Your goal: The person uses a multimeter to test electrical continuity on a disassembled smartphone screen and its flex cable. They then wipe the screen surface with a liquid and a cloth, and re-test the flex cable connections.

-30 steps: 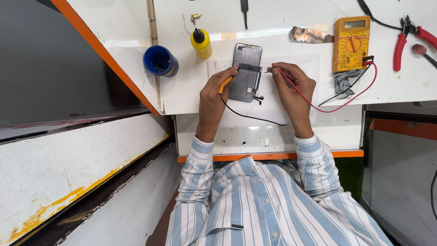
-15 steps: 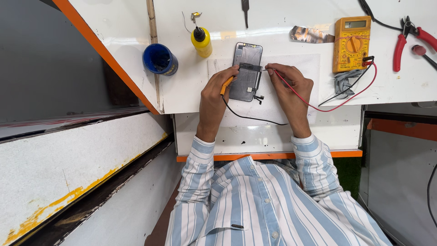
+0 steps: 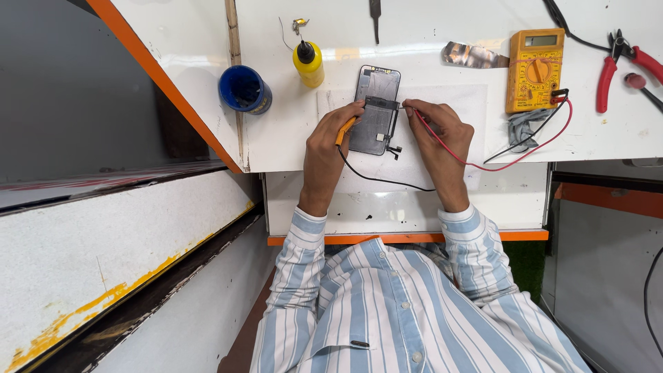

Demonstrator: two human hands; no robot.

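Containers come first: up and to the left of the left hand [image 3: 326, 153] stands a round blue cup [image 3: 244, 88], open on top, and its inside looks dark blue; what is in it I cannot tell. Just above the same hand stands a small yellow bottle [image 3: 309, 61] with a black nozzle cap, closed.

Between the two hands lies an opened phone panel [image 3: 376, 110], dark grey and rectangular, on a pale mat [image 3: 464, 110] on the white worktop [image 3: 428, 27]. The left hand is closed around an orange-tipped probe [image 3: 344, 130], whose black wire [image 3: 387, 181] runs below the hands. The right hand [image 3: 436, 131] pinches the thin tip of a second probe with thumb and forefinger, touching the right edge of the panel; its red wire [image 3: 511, 164] curves away to the right.

To the right of the right hand and a little higher lies a yellow multimeter [image 3: 535, 69] with a small grey screen on top and a round orange dial in the middle. Beside it, further right, are pliers with red handles [image 3: 609, 76]. Above the right hand lies a shiny piece of metal foil [image 3: 473, 56].

The worktop has orange edges. Below the hands there is a lower white shelf [image 3: 497, 200]. To the left of the left hand runs a white slanted surface [image 3: 103, 242] with worn yellow paint. The person wears a shirt [image 3: 400, 304] with blue and white stripes.
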